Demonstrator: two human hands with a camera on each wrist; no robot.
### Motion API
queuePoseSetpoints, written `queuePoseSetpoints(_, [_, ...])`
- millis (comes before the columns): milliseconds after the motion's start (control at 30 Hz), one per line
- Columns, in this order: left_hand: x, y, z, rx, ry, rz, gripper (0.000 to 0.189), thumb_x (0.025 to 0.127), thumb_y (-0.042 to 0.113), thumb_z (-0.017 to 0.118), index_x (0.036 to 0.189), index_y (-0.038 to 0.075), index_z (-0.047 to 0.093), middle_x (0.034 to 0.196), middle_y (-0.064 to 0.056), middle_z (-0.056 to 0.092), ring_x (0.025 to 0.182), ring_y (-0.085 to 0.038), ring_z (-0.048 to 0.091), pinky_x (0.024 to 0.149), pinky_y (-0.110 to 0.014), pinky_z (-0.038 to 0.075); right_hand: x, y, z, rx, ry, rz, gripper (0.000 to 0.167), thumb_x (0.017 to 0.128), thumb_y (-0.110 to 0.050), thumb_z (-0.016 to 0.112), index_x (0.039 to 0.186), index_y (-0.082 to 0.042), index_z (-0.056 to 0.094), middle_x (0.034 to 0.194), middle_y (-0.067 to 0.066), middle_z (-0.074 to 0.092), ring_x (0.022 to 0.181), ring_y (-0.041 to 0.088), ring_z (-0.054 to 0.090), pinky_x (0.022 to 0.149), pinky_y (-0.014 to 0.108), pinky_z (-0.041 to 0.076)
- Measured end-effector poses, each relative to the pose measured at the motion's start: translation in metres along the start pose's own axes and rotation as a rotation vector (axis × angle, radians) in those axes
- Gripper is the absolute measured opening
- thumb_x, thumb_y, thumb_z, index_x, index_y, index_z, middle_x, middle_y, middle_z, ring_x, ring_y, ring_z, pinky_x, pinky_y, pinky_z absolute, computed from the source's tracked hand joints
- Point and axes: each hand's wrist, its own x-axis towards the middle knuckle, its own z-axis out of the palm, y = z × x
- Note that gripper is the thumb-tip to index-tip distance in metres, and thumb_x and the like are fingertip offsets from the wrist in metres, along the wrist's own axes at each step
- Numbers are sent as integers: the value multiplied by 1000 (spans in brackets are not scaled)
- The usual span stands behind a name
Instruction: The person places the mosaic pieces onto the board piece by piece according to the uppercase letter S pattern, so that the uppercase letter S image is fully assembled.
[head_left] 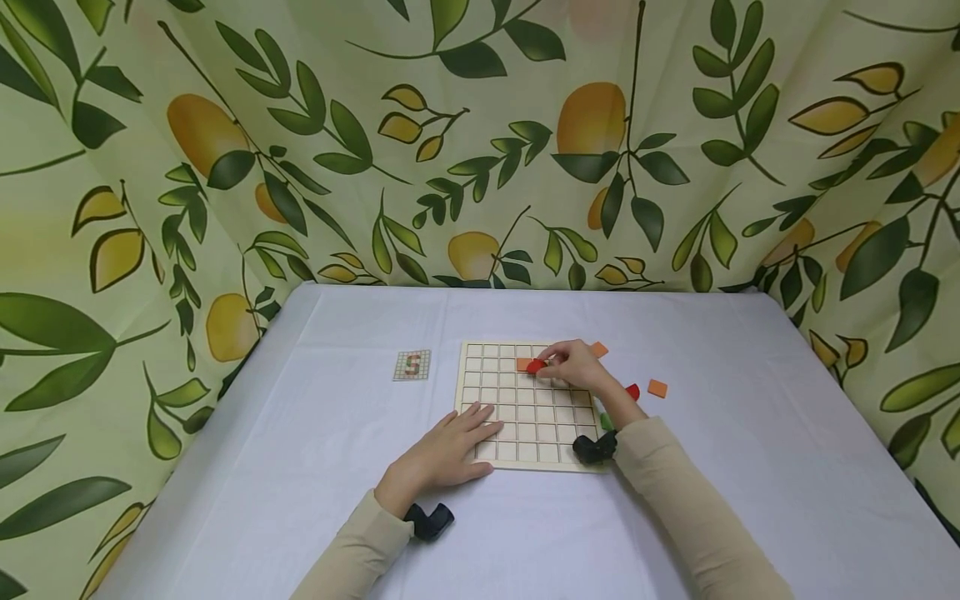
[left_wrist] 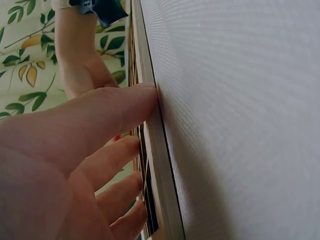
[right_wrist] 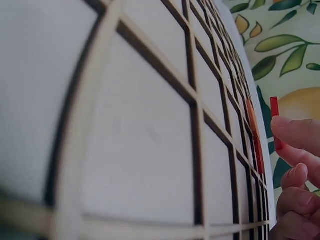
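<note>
Right hand (head_left: 573, 364) pinches thin red tile (right_wrist: 274, 106), likely light, rigid; grip by edges. Left hand (head_left: 450, 450) rests, fingers (head_left: 487, 431) spread, on grid board (head_left: 528, 432).

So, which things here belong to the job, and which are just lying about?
Probably the job's: grid board, red piece in the right grip, small patterned card, loose pieces beside the board.
Just around it: white tablecloth, leafy curtain, black wrist-worn devices.
</note>
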Motion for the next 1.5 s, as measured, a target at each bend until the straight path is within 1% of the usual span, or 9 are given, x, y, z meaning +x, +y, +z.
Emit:
queuePoseSetpoints(133, [0,0,0,1,2,8,61,91,34,61,146,18,42,159,-8,32,151,-29,24,121,-52,26,1,-4,4,-9,3,21,29,80,-16,77,105,-3,72,67,-2,47,64,14,42,56,22,33])
queuePoseSetpoints(233, [0,0,-1,-7,-3,7,61,91,34,61,146,18,42,159,-8,32,151,-29,24,121,-52,26,3,-7,6,-9,5,18,30,79,-17,78,106,-3,71,69,-2,47,68,14,42,57,23,33])
queuePoseSetpoints(467, [0,1,-2,-12,-12,-12,61,91,34,61,147,18,42,160,-6,30,152,-28,23,121,-52,24,7,-12,12,6,11,-6,30,80,-15,78,105,-1,71,65,-4,47,62,12,40,56,23,33])
queuePoseSetpoints(600, [0,1,-2,-13,-13,-17,61,91,34,61,147,18,42,160,-5,30,152,-27,22,122,-51,24,9,-14,15,12,13,1,30,81,-15,77,107,-1,71,66,-3,48,63,12,40,55,22,34])
queuePoseSetpoints(767, [0,2,-2,-18,-15,-20,61,92,34,61,147,18,41,161,-5,30,152,-27,22,122,-51,23,11,-18,20,32,23,20,30,82,-15,76,107,-1,71,66,-2,49,58,11,40,51,21,34])
queuePoseSetpoints(1000, [0,1,-1,-10,-10,-14,61,91,34,61,146,18,42,160,-6,31,152,-27,23,122,-51,24,13,-21,25,11,34,19,30,82,-16,76,107,-1,72,64,-2,48,55,10,40,50,21,34])
queuePoseSetpoints(1200, [0,1,-1,-1,-11,-10,61,91,34,61,147,19,42,160,-6,31,151,-28,23,122,-51,24,15,-25,28,2,31,36,30,81,-16,76,107,-2,72,67,-1,49,58,11,40,50,21,33])
queuePoseSetpoints(1400, [-1,1,-1,14,-17,-15,61,92,37,60,147,20,41,160,-5,30,152,-26,23,122,-50,24,17,-26,33,-22,40,38,31,80,-18,77,107,-4,73,77,5,59,67,13,45,54,21,36])
queuePoseSetpoints(1500, [0,1,-1,10,-19,-14,61,92,37,60,147,20,41,160,-5,30,152,-26,22,122,-50,24,18,-26,35,-29,46,38,31,79,-17,78,107,-4,73,78,6,60,67,14,46,54,21,37])
